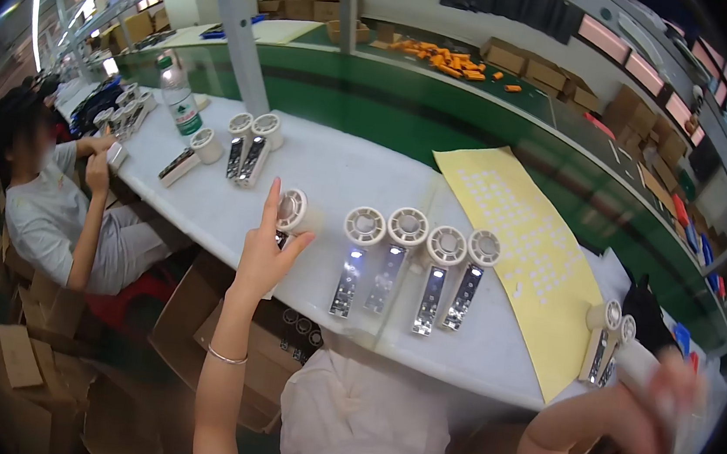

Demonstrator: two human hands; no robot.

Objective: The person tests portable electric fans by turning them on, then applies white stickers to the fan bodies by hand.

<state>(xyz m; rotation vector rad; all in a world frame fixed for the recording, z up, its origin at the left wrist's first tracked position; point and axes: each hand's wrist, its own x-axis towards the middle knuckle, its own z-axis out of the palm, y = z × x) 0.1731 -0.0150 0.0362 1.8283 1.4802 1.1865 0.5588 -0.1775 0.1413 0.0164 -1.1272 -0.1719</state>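
Note:
My left hand (266,260) is at a white handheld fan (293,209) with a round grille. Its index finger points up and its thumb is spread, with the fan head between them; the hand covers most of the handle. In front of me lie several similar fans (447,245), handles toward me, with shiny, dark inner parts showing. My right hand (659,409) is smeared by motion at the far right. A blurred white object (635,367) is beside it; whether the hand grips it is unclear. More fans (604,315) lie just beyond that hand.
A yellow sheet (542,284) with rows of small white pieces lies on the white table (318,332). A bottle (180,100) and other fans (259,134) are to the left, near another person (55,206). Cardboard boxes (189,315) stand below; orange parts (449,60) lie across the green divider.

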